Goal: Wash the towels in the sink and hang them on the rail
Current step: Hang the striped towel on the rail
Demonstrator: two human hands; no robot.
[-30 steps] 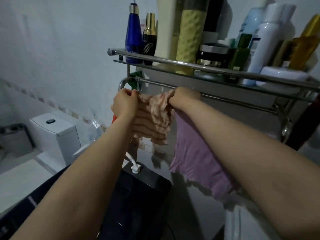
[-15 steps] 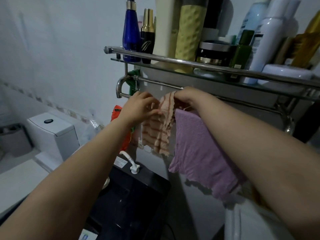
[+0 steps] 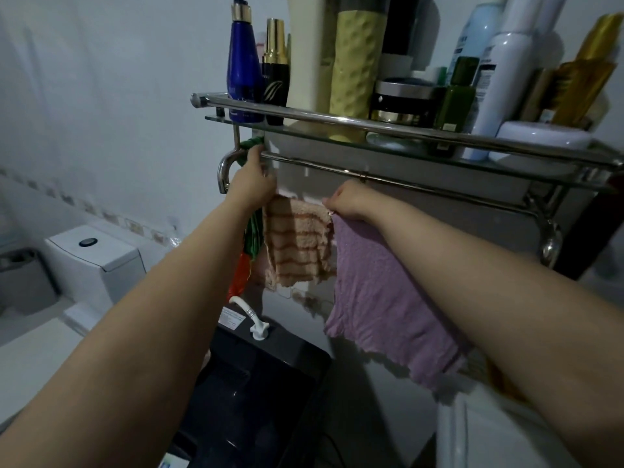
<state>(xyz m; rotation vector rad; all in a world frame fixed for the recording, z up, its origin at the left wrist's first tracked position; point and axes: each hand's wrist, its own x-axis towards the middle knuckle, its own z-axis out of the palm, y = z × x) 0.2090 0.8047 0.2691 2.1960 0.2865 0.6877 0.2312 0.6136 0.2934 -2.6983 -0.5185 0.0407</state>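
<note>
A peach towel with brown stripes hangs spread over the steel rail under the shelf. My left hand holds its top left corner at the rail's bent end. My right hand pinches its top right corner against the rail. A lilac towel hangs on the same rail just to the right, partly behind my right forearm.
A glass shelf above the rail carries several bottles and jars. A green and orange cloth hangs at the rail's left end. A black appliance with a white hose stands below. A white toilet cistern is at the left.
The striped towel was bunched between my hands. My left hand moved left along the rail and the towel now hangs spread flat.
</note>
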